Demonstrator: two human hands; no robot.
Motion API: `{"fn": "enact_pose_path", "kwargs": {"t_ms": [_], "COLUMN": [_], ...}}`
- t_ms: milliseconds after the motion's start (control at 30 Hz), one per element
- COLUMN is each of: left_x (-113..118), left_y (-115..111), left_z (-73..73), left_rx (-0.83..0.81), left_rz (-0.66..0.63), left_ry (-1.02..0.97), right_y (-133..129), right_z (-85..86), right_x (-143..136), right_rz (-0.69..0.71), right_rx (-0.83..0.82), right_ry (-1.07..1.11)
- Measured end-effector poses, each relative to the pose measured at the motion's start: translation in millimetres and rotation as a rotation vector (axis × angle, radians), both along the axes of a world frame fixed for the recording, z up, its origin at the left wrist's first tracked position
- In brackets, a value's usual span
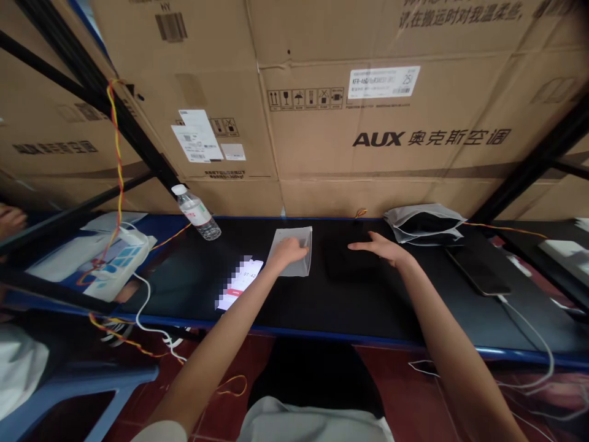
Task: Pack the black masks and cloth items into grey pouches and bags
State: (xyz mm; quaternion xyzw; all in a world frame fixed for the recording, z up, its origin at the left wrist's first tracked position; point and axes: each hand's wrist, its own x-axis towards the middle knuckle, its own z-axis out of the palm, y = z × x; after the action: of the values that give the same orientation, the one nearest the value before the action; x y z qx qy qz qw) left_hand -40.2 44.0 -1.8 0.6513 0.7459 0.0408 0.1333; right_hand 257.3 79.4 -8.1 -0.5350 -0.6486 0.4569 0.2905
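My left hand (289, 252) lies on a flat, frosted zip bag (302, 267), its fingers curled and closed on the bag. The exact grip is hidden under the hand. To the right, my right hand (380, 248) is open, thumb and fingers stretched out to the left. It hovers over or touches a flat black item (345, 261) that barely stands out from the black table top; I cannot tell its kind. Behind that hand lies a stack of frosted bags (426, 222) with something dark inside.
A lit phone (242, 283) lies near my left forearm, beyond it a water bottle (197, 213). At right is a dark phone (478, 270) on a white cable. A power strip (122, 261) sits left. Large cartons (317, 159) wall the back; black shelf posts (536, 162) stand either side.
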Motion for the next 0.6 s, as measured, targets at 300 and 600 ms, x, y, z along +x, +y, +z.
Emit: {"fn": "enact_pose_path", "kwargs": {"t_ms": [300, 600], "left_x": [-6, 12], "left_y": [-10, -20], "left_z": [5.5, 11.7], "left_rx": [0.130, 0.268], "left_rz": [-0.064, -0.086], "left_ry": [-0.062, 0.001], "right_y": [1, -15], "right_z": [8.3, 5.2], "right_x": [-6, -38], "right_rz": [0.013, -0.016], "right_rx": [-0.178, -0.146], "right_ry": [0.463, 0.640]}}
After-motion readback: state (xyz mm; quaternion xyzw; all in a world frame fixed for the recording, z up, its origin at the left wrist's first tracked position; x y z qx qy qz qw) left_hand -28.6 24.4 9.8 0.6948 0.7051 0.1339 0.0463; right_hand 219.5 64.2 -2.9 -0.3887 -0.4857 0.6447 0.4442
